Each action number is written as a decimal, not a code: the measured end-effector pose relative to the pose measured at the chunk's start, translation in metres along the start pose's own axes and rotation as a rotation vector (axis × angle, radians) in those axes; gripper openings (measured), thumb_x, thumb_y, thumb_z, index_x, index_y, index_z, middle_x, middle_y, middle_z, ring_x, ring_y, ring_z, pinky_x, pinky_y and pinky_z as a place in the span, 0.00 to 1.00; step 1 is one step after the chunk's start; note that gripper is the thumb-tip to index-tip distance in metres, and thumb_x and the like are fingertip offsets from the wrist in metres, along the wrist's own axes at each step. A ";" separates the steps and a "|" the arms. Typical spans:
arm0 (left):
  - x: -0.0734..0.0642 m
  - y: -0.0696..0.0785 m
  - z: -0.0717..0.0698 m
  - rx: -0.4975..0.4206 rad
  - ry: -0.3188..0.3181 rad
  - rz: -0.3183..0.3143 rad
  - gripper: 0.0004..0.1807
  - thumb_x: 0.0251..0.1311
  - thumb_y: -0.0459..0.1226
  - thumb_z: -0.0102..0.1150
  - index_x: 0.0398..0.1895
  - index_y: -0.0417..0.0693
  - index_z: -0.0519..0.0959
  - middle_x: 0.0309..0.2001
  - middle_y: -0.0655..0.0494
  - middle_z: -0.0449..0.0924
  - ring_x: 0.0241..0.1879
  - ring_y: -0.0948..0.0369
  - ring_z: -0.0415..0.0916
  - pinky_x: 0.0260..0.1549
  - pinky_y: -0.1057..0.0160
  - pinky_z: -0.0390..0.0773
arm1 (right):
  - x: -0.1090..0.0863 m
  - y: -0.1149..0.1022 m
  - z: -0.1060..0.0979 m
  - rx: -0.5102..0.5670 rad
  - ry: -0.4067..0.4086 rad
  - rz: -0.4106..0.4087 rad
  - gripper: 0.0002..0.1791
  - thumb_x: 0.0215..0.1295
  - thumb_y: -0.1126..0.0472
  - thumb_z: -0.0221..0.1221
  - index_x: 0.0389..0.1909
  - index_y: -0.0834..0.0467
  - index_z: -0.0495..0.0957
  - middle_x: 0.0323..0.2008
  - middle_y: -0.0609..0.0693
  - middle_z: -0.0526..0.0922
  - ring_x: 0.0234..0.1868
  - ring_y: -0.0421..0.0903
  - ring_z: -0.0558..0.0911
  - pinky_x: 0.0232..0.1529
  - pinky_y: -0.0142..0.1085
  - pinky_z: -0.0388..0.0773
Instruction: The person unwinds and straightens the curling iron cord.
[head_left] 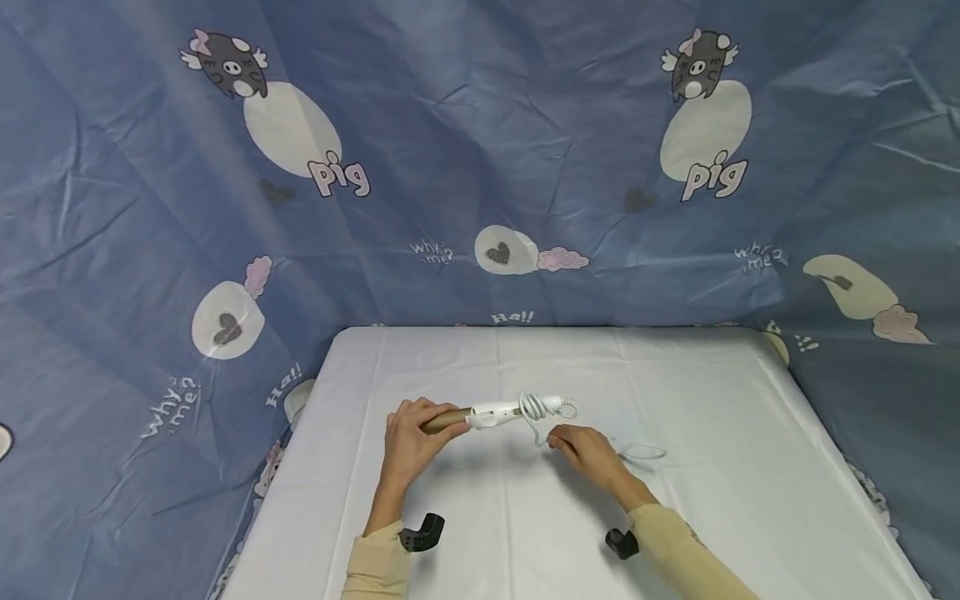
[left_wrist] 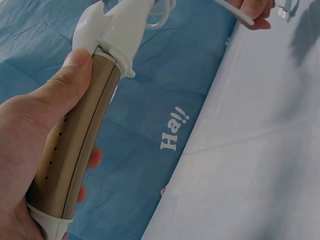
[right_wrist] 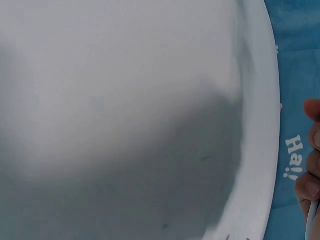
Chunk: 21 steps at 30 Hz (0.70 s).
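Observation:
My left hand (head_left: 412, 437) grips a curling iron (head_left: 491, 415) by its gold barrel, above the white table. In the left wrist view the thumb lies along the barrel (left_wrist: 82, 130), which has a row of small holes, beside the white handle end (left_wrist: 122, 32). A white cord (head_left: 534, 407) is wound round the handle's far end. My right hand (head_left: 588, 454) holds part of the cord in curled fingers, to the right of the iron. A loose loop of cord (head_left: 643, 452) trails beyond this hand. The plug (left_wrist: 283, 13) shows near the right hand in the left wrist view.
A white-covered table (head_left: 720, 400) lies under both hands. Blue printed cloth (head_left: 480, 167) hangs behind it and along its sides. Black wrist mounts (head_left: 423, 533) sit by both forearms.

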<state>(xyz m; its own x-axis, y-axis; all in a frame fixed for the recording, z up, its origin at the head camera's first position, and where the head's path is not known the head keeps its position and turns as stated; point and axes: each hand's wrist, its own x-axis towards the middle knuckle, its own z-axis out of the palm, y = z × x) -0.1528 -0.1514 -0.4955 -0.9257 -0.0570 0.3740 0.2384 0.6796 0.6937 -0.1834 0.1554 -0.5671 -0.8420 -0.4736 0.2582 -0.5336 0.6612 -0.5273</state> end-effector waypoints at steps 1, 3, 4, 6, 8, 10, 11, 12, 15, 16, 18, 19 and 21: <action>0.000 0.000 0.000 0.003 0.004 0.002 0.19 0.38 0.61 0.71 0.35 0.69 0.86 0.28 0.73 0.79 0.29 0.67 0.64 0.35 0.62 0.55 | -0.002 -0.001 0.001 0.005 0.002 -0.010 0.10 0.68 0.53 0.54 0.37 0.51 0.83 0.32 0.39 0.84 0.33 0.33 0.81 0.36 0.32 0.76; 0.000 0.000 0.000 0.007 0.011 0.011 0.20 0.38 0.61 0.71 0.36 0.68 0.86 0.28 0.72 0.79 0.29 0.67 0.64 0.34 0.62 0.55 | -0.006 -0.004 0.003 0.012 0.013 -0.025 0.10 0.68 0.53 0.54 0.36 0.50 0.83 0.31 0.39 0.84 0.33 0.33 0.80 0.35 0.32 0.76; 0.000 0.000 0.000 0.009 0.013 0.014 0.20 0.39 0.61 0.70 0.36 0.67 0.86 0.28 0.71 0.79 0.29 0.66 0.64 0.34 0.62 0.55 | -0.009 -0.005 0.004 0.020 0.018 -0.035 0.09 0.68 0.53 0.55 0.36 0.51 0.83 0.31 0.40 0.84 0.32 0.33 0.80 0.34 0.31 0.76; 0.000 -0.001 -0.001 0.012 0.017 0.015 0.20 0.39 0.61 0.70 0.36 0.67 0.86 0.28 0.71 0.79 0.28 0.66 0.64 0.34 0.62 0.56 | -0.013 -0.008 0.006 0.033 0.034 -0.056 0.08 0.67 0.55 0.55 0.35 0.51 0.83 0.30 0.40 0.84 0.31 0.31 0.79 0.33 0.31 0.75; 0.000 -0.001 -0.001 0.012 0.023 0.009 0.20 0.39 0.61 0.71 0.35 0.67 0.86 0.28 0.70 0.79 0.29 0.66 0.65 0.34 0.62 0.56 | -0.017 -0.012 0.008 0.039 0.052 -0.072 0.07 0.67 0.56 0.56 0.34 0.51 0.82 0.29 0.40 0.84 0.30 0.30 0.78 0.33 0.30 0.75; -0.001 -0.002 -0.001 0.013 0.027 -0.006 0.19 0.39 0.60 0.71 0.35 0.67 0.86 0.28 0.70 0.79 0.29 0.66 0.65 0.34 0.62 0.55 | -0.020 -0.015 0.010 0.048 0.071 -0.094 0.07 0.67 0.57 0.56 0.34 0.52 0.82 0.29 0.40 0.83 0.30 0.30 0.78 0.32 0.30 0.75; -0.001 -0.002 -0.002 0.014 0.029 -0.014 0.19 0.38 0.61 0.71 0.35 0.68 0.86 0.29 0.70 0.79 0.29 0.66 0.65 0.35 0.62 0.55 | -0.020 -0.017 0.010 0.048 0.079 -0.099 0.07 0.67 0.57 0.56 0.33 0.52 0.81 0.29 0.39 0.83 0.30 0.30 0.77 0.32 0.29 0.75; -0.001 -0.003 -0.002 0.017 0.030 -0.021 0.19 0.38 0.61 0.71 0.35 0.69 0.86 0.29 0.71 0.79 0.30 0.66 0.65 0.35 0.62 0.55 | -0.021 -0.019 0.011 0.050 0.085 -0.103 0.07 0.67 0.56 0.56 0.33 0.52 0.81 0.28 0.39 0.83 0.30 0.30 0.77 0.32 0.29 0.74; 0.000 -0.004 -0.003 0.020 0.027 -0.037 0.19 0.38 0.62 0.70 0.35 0.69 0.85 0.29 0.71 0.79 0.30 0.66 0.65 0.36 0.62 0.55 | -0.025 -0.025 0.011 0.076 0.076 -0.098 0.09 0.68 0.56 0.54 0.32 0.52 0.81 0.28 0.41 0.83 0.29 0.29 0.76 0.32 0.29 0.74; 0.000 -0.004 -0.003 0.021 0.026 -0.040 0.20 0.39 0.62 0.70 0.35 0.69 0.85 0.29 0.71 0.79 0.31 0.66 0.66 0.36 0.62 0.56 | -0.026 -0.027 0.011 0.085 0.070 -0.094 0.09 0.69 0.55 0.54 0.32 0.52 0.81 0.28 0.42 0.83 0.29 0.29 0.76 0.31 0.29 0.74; 0.000 -0.004 -0.003 0.022 0.022 -0.048 0.20 0.39 0.62 0.69 0.35 0.68 0.86 0.29 0.70 0.80 0.31 0.65 0.66 0.37 0.61 0.56 | -0.029 -0.032 0.010 0.102 0.063 -0.087 0.10 0.69 0.55 0.53 0.32 0.50 0.80 0.28 0.42 0.83 0.29 0.28 0.75 0.31 0.28 0.73; -0.001 -0.004 -0.004 0.021 0.021 -0.052 0.20 0.39 0.62 0.69 0.36 0.68 0.86 0.29 0.70 0.80 0.30 0.65 0.66 0.37 0.61 0.56 | -0.031 -0.034 0.009 0.109 0.064 -0.086 0.09 0.69 0.54 0.53 0.32 0.49 0.80 0.28 0.42 0.83 0.28 0.28 0.74 0.31 0.27 0.73; -0.001 -0.005 -0.004 0.018 0.017 -0.065 0.21 0.39 0.62 0.69 0.36 0.67 0.86 0.29 0.69 0.80 0.30 0.64 0.66 0.38 0.60 0.56 | -0.034 -0.038 0.008 0.118 0.077 -0.094 0.08 0.69 0.54 0.53 0.32 0.46 0.79 0.28 0.42 0.83 0.28 0.27 0.73 0.30 0.27 0.72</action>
<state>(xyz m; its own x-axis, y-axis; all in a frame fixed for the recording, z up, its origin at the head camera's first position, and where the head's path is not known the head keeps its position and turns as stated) -0.1519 -0.1578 -0.4964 -0.9338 -0.1142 0.3392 0.1723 0.6873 0.7056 -0.1342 0.1420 -0.5622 -0.7946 -0.4816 0.3696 -0.6014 0.5408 -0.5881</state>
